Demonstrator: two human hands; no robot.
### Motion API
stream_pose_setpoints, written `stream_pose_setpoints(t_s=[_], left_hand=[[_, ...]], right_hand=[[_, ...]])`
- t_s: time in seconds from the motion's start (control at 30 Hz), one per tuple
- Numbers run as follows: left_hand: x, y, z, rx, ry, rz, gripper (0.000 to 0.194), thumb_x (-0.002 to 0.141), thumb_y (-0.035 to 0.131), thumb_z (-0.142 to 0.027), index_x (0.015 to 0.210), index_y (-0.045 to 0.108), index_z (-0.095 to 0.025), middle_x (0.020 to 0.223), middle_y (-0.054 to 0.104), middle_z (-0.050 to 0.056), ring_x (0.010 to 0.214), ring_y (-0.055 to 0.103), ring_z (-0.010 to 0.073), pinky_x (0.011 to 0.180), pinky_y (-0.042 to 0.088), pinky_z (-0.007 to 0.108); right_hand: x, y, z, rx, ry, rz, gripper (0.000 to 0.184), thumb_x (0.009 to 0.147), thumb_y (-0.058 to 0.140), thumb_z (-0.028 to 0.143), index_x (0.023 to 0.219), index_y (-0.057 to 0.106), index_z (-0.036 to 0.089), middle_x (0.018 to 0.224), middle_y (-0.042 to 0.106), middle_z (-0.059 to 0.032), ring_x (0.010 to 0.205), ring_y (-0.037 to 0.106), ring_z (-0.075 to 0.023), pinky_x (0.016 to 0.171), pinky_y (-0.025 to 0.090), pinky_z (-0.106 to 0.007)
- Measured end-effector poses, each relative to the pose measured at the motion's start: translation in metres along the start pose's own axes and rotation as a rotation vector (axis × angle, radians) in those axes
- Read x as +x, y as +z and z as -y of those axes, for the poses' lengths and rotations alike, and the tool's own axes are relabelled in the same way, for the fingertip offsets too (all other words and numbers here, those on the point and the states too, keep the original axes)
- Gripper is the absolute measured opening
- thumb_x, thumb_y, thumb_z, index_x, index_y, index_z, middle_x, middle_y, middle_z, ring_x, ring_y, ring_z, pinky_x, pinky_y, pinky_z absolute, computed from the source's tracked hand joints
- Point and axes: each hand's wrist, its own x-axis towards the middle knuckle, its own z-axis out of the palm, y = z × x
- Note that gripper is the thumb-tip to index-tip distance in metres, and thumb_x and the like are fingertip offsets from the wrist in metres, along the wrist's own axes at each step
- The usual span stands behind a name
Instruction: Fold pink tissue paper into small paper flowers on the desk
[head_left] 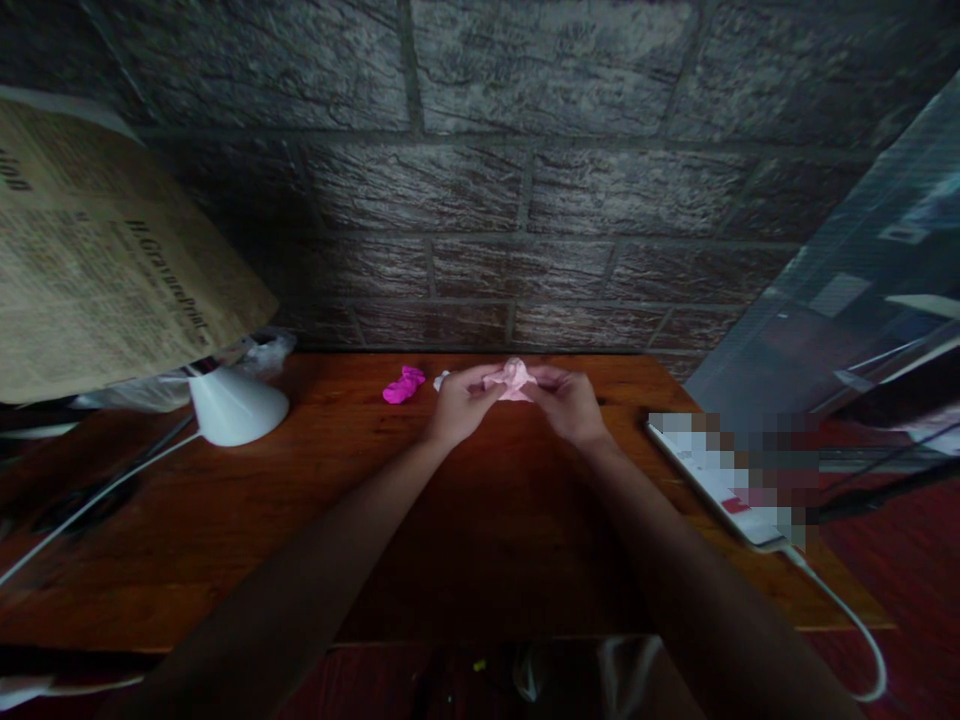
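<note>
Stone-block wall (472, 190) behind wooden table (510, 520). Left: white lamp base (240, 410) under newsprint-patterned shade (112, 260), clear plastic (268, 352) just behind. Right: flat white device (724, 488), partly pixelated, near table's edge, white cable (882, 668) trailing off; bluish panel (795, 340) beyond.

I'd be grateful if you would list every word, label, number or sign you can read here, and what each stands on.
"H.GravurePrint": on the brown, newspaper-patterned lampshade.
"...ion": on the same lampshade, cut off by the picture's left edge.
Remaining print on the lampshade: too small or blurred to read.
Flat, white, rectangular object: partly pixelated, no readable text.
Pale pink, crumpled piece: no lettering visible.
</note>
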Motion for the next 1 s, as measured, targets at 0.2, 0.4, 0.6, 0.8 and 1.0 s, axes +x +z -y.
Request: stream_pose_setpoints(t_s=[0.2, 0.4, 0.6, 0.8, 1.0], left_hand=[[-0.002, -0.003, -0.001, 0.078, 0.043, -0.033, 0.02, 0.078, 0.073, -0.023, 0.097, 0.081, -0.021, 0.104, 0.08, 0.008, 0.094, 0.077, 0.0241, 0.087, 0.062, 0.039], [-0.001, -0.003, -0.002, 0.056, 0.031, -0.082, 0.019, 0.077, 0.073, -0.022, 0.095, 0.082, -0.021, 0.101, 0.08, 0.007, 0.094, 0.077, 0.024, 0.089, 0.061, 0.039], [0.001, 0.001, -0.002, -0.071, -0.033, -0.12, 0.02, 0.078, 0.072, -0.026, 0.095, 0.081, -0.019, 0.101, 0.081, 0.008, 0.092, 0.076, 0.0232, 0.086, 0.061, 0.037], [0.004, 0.001, 0.005, -0.086, -0.052, -0.042, 0.029, 0.078, 0.073, -0.026, 0.105, 0.078, -0.02, 0.108, 0.08, 0.009, 0.096, 0.075, 0.0212, 0.086, 0.059, 0.035], [0.005, -0.002, 0.009, -0.059, -0.041, 0.016, 0.025, 0.075, 0.075, -0.025, 0.099, 0.079, -0.021, 0.099, 0.081, 0.007, 0.087, 0.074, 0.0206, 0.081, 0.059, 0.034]], right_hand=[[-0.007, 0.007, -0.001, -0.233, -0.079, -0.126, 0.027, 0.078, 0.076, 0.049, 0.091, 0.082, 0.026, 0.096, 0.081, -0.0054, 0.091, 0.076, -0.0289, 0.086, 0.058, -0.041], [-0.004, 0.006, -0.008, -0.322, -0.083, 0.036, 0.03, 0.082, 0.071, 0.053, 0.086, 0.08, 0.024, 0.089, 0.081, -0.0038, 0.086, 0.075, -0.0257, 0.081, 0.055, -0.036], [-0.009, 0.012, 0.005, -0.479, -0.132, -0.025, 0.036, 0.087, 0.066, 0.055, 0.071, 0.077, 0.025, 0.08, 0.08, -0.0039, 0.074, 0.073, -0.0248, 0.073, 0.052, -0.034], [-0.009, 0.01, 0.003, -0.458, -0.106, -0.036, 0.021, 0.087, 0.065, 0.038, 0.083, 0.079, 0.023, 0.076, 0.079, -0.0038, 0.071, 0.073, -0.0238, 0.071, 0.052, -0.032], [-0.006, 0.005, -0.005, -0.377, -0.099, 0.054, 0.026, 0.086, 0.064, 0.045, 0.086, 0.076, 0.021, 0.075, 0.077, -0.0037, 0.069, 0.07, -0.0213, 0.066, 0.048, -0.03]])
